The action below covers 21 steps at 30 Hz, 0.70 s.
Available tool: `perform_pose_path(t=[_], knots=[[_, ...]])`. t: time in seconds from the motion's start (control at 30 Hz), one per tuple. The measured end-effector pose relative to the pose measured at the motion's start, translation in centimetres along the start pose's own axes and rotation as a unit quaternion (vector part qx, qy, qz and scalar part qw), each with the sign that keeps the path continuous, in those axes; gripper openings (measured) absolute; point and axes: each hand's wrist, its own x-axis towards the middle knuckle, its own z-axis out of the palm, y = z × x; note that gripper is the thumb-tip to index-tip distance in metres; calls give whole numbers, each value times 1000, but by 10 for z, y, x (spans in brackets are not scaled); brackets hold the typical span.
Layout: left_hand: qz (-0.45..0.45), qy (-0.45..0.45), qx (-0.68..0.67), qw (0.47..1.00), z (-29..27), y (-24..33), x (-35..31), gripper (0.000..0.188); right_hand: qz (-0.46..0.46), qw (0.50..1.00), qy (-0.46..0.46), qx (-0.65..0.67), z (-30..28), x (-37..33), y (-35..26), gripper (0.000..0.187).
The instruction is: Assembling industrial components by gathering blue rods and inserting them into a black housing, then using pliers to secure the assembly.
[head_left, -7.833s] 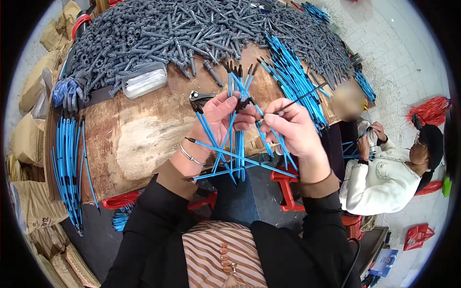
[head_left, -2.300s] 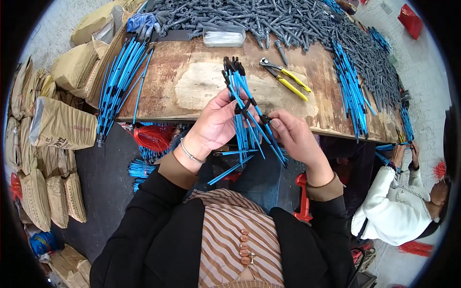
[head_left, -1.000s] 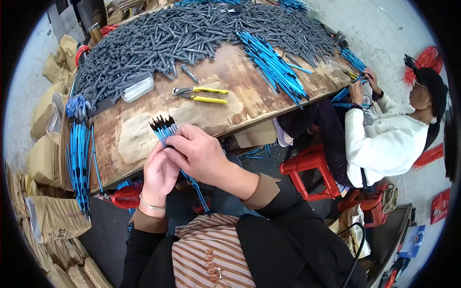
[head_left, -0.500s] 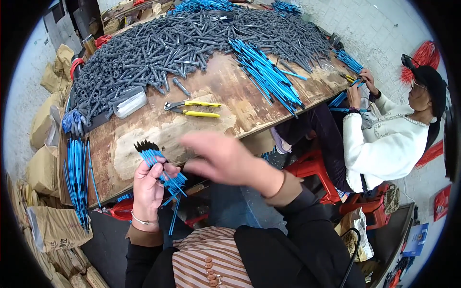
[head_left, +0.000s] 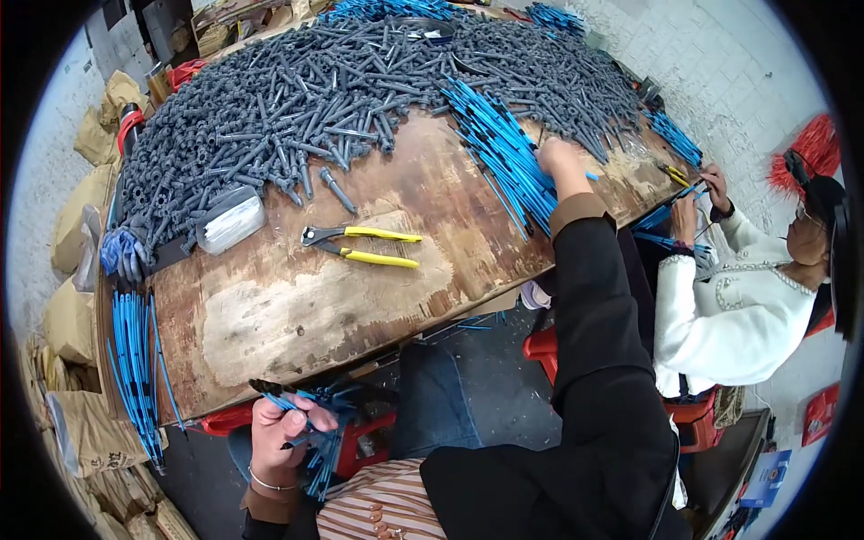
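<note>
My left hand, low at the table's near edge, is closed around a bunch of thin blue rods with black ends. The black ends point up and left past the fingers, while the blue lengths hang down toward my lap. My right arm stretches far forward across the table. At its end, my right hand rests at the right side of a heap of similar blue rods. Its fingers are bent down onto the heap; what is between them is hidden.
A mound of grey tube-like plastic pieces covers the back of the wooden table. Yellow-handled pincers, a clear box, a blue glove and more blue rods lie there. A person in white works at right.
My right hand has swung away from beside the left hand, out to the blue heap. The left hand has dropped toward my lap with its bunch.
</note>
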Motion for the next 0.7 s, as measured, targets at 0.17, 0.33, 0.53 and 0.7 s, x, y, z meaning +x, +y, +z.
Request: perform_pose_path(t=[0.17, 0.33, 0.53, 0.7], knots=[[61, 74, 56, 994, -2, 2, 4, 15, 3, 990, 20, 137, -10, -3, 10, 38], [9, 23, -6, 1000, -8, 7, 6, 13, 12, 976, 137, 170, -38, -32, 6, 33], [3, -30, -36, 999, -3, 10, 4, 15, -168, 951, 241, 94, -48, -52, -17, 19], [7, -52, -26, 998, -9, 3, 1, 16, -325, 879, 348, -21, -83, -106, -80, 9]])
